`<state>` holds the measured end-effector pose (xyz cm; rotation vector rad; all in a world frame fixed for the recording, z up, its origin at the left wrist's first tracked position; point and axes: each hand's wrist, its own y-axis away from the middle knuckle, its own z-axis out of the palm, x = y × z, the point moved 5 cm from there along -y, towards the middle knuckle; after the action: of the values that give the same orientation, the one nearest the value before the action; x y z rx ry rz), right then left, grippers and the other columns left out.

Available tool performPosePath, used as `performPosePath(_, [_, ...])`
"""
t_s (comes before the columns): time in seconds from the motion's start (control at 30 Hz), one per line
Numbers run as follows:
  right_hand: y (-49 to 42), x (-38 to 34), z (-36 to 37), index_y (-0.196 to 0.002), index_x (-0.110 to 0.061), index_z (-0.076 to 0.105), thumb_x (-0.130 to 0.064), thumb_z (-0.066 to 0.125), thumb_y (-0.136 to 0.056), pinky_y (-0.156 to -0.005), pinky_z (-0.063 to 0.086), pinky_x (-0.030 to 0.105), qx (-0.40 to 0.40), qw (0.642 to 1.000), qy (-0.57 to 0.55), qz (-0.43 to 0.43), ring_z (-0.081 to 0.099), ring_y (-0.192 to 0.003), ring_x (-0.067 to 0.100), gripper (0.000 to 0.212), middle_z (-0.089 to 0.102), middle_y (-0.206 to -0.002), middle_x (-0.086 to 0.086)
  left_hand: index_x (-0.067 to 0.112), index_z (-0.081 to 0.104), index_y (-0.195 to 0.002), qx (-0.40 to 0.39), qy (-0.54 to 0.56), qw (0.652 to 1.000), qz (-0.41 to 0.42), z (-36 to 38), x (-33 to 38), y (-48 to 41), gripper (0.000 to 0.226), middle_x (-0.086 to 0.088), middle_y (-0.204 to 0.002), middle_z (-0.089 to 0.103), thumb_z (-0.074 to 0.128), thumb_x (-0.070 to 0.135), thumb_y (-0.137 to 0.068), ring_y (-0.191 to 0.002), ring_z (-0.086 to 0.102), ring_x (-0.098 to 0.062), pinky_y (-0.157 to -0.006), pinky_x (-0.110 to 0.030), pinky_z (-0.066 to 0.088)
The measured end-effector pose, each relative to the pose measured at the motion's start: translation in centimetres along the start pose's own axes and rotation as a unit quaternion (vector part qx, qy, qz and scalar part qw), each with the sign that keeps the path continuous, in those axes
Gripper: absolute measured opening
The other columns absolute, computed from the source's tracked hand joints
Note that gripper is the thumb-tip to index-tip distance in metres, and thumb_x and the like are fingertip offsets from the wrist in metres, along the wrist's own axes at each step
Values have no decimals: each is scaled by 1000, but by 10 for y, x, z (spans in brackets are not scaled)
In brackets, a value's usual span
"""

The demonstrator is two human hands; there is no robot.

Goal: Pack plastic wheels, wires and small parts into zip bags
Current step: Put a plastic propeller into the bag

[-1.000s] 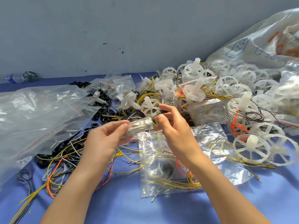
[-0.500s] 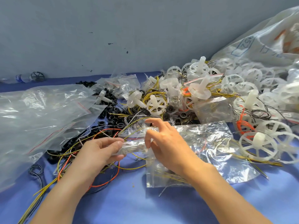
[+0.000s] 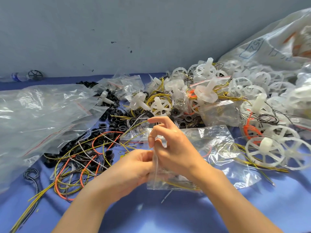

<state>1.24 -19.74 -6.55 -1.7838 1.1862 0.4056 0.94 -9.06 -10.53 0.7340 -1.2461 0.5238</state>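
We count two hands, the left hand (image 3: 133,167) and the right hand (image 3: 171,145), both gripping one small zip bag (image 3: 168,182). One large clear bag (image 3: 42,115) lies at the left edge of the bench (image 3: 185,216), and one printed sack (image 3: 269,44) lies in its far right corner. One dark wheel (image 3: 35,75) stands at the far edge. The white wheels (image 3: 265,153), wires (image 3: 70,174) and black rings (image 3: 103,126) are too many to count.

left grip (image 3: 133,167) pinches zip bag (image 3: 170,182) | right grip (image 3: 175,148) pinches same bag | wires (image 3: 81,172) lie left
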Motion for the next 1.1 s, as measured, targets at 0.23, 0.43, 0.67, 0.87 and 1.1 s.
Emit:
performPosePath(0.23, [1, 0, 1, -72, -22, 60, 8, 50, -77, -91, 44, 37, -4, 1000, -25, 5, 55, -113, 14, 32, 53, -126, 1, 4, 74, -101, -38, -129, 991, 3, 13, -6, -7, 23, -16, -106, 73, 67, 13, -81, -108, 67, -31, -99, -45, 51])
performPosePath(0.43, [3, 0, 0, -72, -29, 56, 6, 51, -78, -92, 45, 41, -7, 999, -33, 4, 56, -111, 15, 35, 53, -126, -2, 16, 76, -96, -30, -201, 979, 11, 15, -4, -10, 20, -1, -101, 76, 62, 17, -81, -101, 69, -9, -90, -27, 55])
performPosePath(0.67, [6, 5, 0, -85, -21, 67, 0, 52, -85, -97, 42, 33, -36, 999, -27, 19, 52, -119, 9, 25, 55, -121, -4, 31, 68, -85, -17, -315, 947, 60, 17, -3, -21, 38, 20, -78, 69, 56, -5, -91, -77, 57, 23, -69, -2, 43])
performPosePath(0.87, [3, 13, -27, -104, -17, 69, 2, 51, -89, -94, 45, 31, 62, 997, -7, 36, 57, -108, 11, 31, 58, -113, -2, 18, 75, -101, 39, -202, 976, 69, -7, -3, -10, 15, -7, -89, 77, 63, 19, -92, -88, 73, -18, -73, -22, 56])
performPosePath(1.1, [31, 19, -89, -113, -23, 65, -2, 52, -85, -92, 43, 36, 315, 933, 171, 46, 50, -102, 14, 37, 59, -110, -4, 4, 66, -97, 287, -72, 952, 83, -47, 9, -10, 21, 0, -53, 59, 46, 10, -101, -37, 49, -11, -35, -17, 40])
